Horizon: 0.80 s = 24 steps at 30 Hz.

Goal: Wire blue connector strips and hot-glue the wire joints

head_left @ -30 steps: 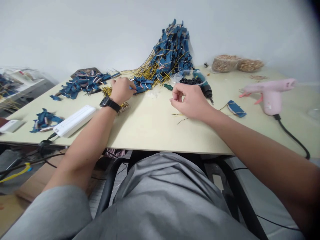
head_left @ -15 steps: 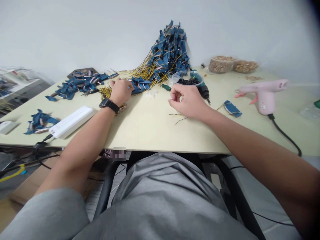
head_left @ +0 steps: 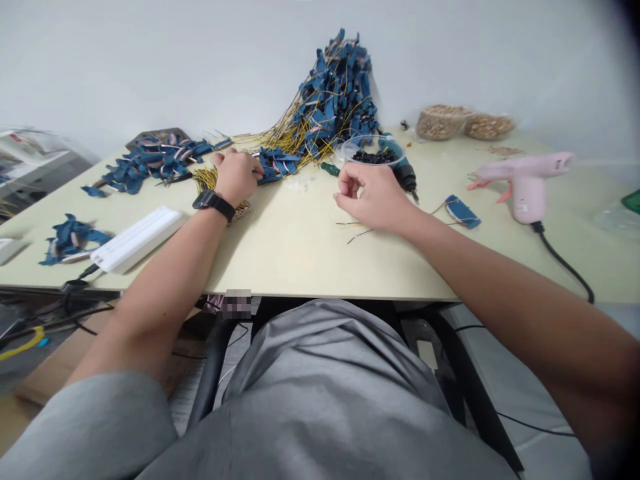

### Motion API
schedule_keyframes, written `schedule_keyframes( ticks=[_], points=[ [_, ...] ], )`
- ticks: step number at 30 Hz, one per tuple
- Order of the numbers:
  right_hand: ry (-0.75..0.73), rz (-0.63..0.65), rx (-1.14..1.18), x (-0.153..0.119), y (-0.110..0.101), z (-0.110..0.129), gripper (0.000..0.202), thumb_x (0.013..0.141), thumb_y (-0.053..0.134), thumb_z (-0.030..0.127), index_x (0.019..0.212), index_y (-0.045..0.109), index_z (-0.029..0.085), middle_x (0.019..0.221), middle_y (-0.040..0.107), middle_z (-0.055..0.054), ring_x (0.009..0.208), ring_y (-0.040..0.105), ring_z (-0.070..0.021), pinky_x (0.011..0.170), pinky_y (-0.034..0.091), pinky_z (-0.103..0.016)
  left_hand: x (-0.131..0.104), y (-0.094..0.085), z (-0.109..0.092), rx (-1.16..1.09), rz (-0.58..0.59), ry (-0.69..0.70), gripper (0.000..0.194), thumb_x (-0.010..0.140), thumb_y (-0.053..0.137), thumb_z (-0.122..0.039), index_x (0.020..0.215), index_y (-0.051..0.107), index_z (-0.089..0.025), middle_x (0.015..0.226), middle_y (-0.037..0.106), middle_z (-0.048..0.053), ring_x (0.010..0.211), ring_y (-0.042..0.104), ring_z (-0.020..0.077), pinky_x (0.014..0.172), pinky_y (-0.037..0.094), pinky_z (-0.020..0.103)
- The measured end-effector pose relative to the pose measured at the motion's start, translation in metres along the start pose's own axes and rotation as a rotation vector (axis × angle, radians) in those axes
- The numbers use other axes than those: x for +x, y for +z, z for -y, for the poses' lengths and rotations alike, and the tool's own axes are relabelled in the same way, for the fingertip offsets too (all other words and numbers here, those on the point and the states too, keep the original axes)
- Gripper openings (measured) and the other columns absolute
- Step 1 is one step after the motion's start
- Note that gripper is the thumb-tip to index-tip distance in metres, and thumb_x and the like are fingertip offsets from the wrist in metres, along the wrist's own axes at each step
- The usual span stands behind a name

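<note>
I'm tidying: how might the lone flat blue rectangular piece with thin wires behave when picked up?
The blue piece looks small and thin, so probably light. Its bent, slender wires are likely floppy; passing behind the right forearm, they might snag.

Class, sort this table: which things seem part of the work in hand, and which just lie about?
Likely the work:
blue pieces by the left hand
yellow wires beside it
black bits near the right hand

Probably lying about:
white box
two bags
pink glue gun
</note>
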State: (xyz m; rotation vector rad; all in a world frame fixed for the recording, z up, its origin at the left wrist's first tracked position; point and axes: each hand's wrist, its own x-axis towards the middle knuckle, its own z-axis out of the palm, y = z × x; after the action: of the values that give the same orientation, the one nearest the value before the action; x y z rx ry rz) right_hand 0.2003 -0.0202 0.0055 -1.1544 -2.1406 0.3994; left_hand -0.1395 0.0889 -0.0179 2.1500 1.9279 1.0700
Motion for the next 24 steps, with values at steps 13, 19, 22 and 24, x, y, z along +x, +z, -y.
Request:
schedule_keyframes(
  ticks=[13,19,22,24],
  points=[
    [0.047,0.035,-0.004,0.0,-0.003,0.006,0.034,0.092,0.084,0.017,0.087,0.053,0.029,0.092,0.07,-0.004,0.095,0.065,-0.0282,0.094,0.052,-0.046,0.012,0.012,0.016,0.006,-0.054,0.028,0.02,0.083,0.085,-0.037,0.072,0.072,-0.027,0.072,0.068,0.001,0.123,0.05,0.0263,0.138,0.022,0.055],
    [-0.039,-0.015,0.022,0.003,0.004,-0.008,0.034,0.088,0.083,0.011,0.086,0.054,0.028,0.087,0.07,-0.002,0.085,0.061,-0.0237,0.089,0.05,-0.043,0.007,0.007,0.014,0.141,-0.012,0.063,0.022,0.095,0.074,-0.042,0.087,0.08,-0.022,0.099,0.089,0.01,0.133,0.056,0.0309,0.135,0.026,0.062],
    [-0.091,-0.038,0.039,0.005,0.008,-0.017,0.036,0.085,0.082,0.005,0.086,0.054,0.027,0.084,0.067,0.0,0.082,0.059,-0.022,0.086,0.048,-0.042,0.005,0.001,0.017,0.175,0.087,0.122,0.028,0.101,0.073,-0.043,0.103,0.089,-0.02,0.117,0.094,0.014,0.14,0.057,0.0366,0.132,0.026,0.066],
    [-0.103,-0.038,0.05,0.006,0.009,-0.02,0.037,0.085,0.082,0.003,0.086,0.054,0.027,0.084,0.067,0.0,0.081,0.059,-0.0215,0.086,0.048,-0.041,0.006,-0.001,0.021,0.186,0.104,0.131,0.037,0.103,0.072,-0.048,0.108,0.092,-0.018,0.12,0.094,0.016,0.14,0.057,0.0381,0.131,0.025,0.069]
  ],
)
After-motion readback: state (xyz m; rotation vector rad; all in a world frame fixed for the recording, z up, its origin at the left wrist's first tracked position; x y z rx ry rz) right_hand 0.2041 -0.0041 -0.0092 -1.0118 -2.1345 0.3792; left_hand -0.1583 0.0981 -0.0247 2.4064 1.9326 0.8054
